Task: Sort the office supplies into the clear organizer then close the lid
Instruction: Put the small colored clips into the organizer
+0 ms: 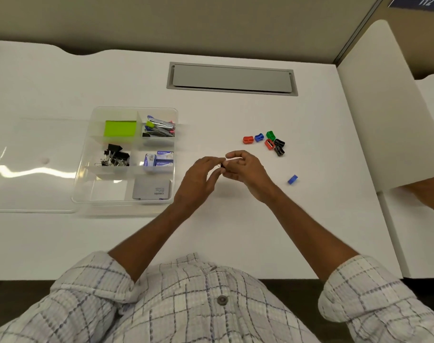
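Note:
The clear organizer stands left of centre on the white desk. Its compartments hold green sticky notes, staplers, black binder clips, blue staple boxes and a grey box. My left hand and right hand meet just right of the organizer, both pinching a small dark object, mostly hidden by the fingers. Several coloured pencil sharpeners lie in a cluster to the right. One blue sharpener lies apart, near my right wrist.
The organizer's clear lid lies flat on the desk to its left. A grey cable hatch is set into the desk at the back. A white divider panel stands at the right edge.

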`<action>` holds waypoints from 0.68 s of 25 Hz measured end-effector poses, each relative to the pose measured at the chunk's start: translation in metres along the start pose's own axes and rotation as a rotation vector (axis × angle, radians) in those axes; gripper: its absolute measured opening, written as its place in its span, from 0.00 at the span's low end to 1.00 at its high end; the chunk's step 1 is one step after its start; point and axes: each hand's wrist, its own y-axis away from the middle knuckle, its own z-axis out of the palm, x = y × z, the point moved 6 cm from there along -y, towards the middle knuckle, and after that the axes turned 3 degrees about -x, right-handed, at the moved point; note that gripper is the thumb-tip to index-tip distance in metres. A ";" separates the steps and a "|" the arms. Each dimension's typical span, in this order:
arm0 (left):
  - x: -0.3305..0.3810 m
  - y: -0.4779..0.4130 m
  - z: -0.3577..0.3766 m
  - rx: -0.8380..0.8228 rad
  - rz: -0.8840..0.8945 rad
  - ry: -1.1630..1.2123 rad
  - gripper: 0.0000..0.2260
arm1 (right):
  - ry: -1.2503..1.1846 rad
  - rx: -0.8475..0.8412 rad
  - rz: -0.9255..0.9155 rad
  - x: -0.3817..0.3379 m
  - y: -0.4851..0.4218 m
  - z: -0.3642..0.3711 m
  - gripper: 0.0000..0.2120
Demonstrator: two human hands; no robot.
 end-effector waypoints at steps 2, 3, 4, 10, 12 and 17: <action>-0.002 0.001 -0.011 0.026 -0.004 0.011 0.10 | -0.004 -0.021 -0.012 0.000 0.001 0.008 0.17; -0.004 0.002 -0.015 0.032 -0.008 0.020 0.09 | -0.008 -0.026 -0.021 -0.001 0.001 0.011 0.17; -0.006 0.002 -0.020 0.036 -0.010 0.034 0.09 | -0.012 -0.024 -0.032 -0.001 0.001 0.014 0.16; -0.033 0.007 -0.060 0.149 -0.094 0.150 0.07 | 0.725 0.216 -0.220 0.017 0.006 0.033 0.17; -0.052 0.010 -0.085 0.216 -0.154 0.152 0.07 | 1.045 0.131 -0.225 0.042 0.004 0.048 0.25; -0.114 0.018 -0.152 0.262 -0.326 0.036 0.08 | 1.377 0.129 -0.144 0.082 -0.006 0.064 0.39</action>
